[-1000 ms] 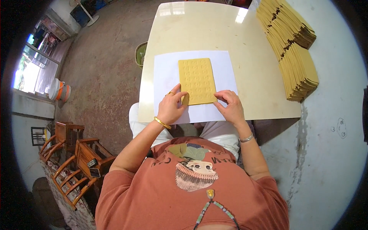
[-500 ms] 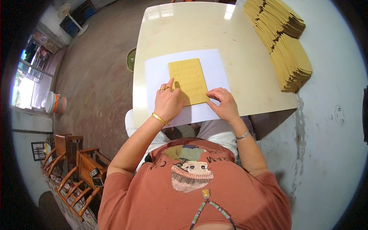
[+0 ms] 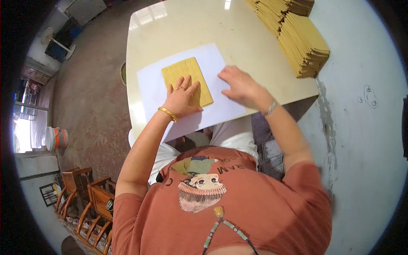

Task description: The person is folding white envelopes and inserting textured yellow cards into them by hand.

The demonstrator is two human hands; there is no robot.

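A flat, rectangular yellow paper piece (image 3: 183, 67) with faint raised markings lies on a white sheet (image 3: 149, 92) on the table. My left hand (image 3: 182, 98) rests palm down over its lower part, fingers spread, covering some of the surface. Off to the right of the yellow paper, my right hand (image 3: 243, 87) hovers near the white sheet's right edge. Its fingers are bent, the thumb stands apart from them, and nothing shows between them.
Tall stacks of folded yellow paper (image 3: 302, 42) stand along the table's right side, against a pale wall (image 3: 361, 55). The cream table (image 3: 250, 51) has its near edge by my lap. Wooden chairs (image 3: 91, 199), a white-and-orange bucket (image 3: 57, 138) and a fan (image 3: 47, 36) are at left.
My right hand has let go of the yellow paper's lower right corner and moved right and up. My left hand has flattened out on the paper. The whole view has shifted slightly.
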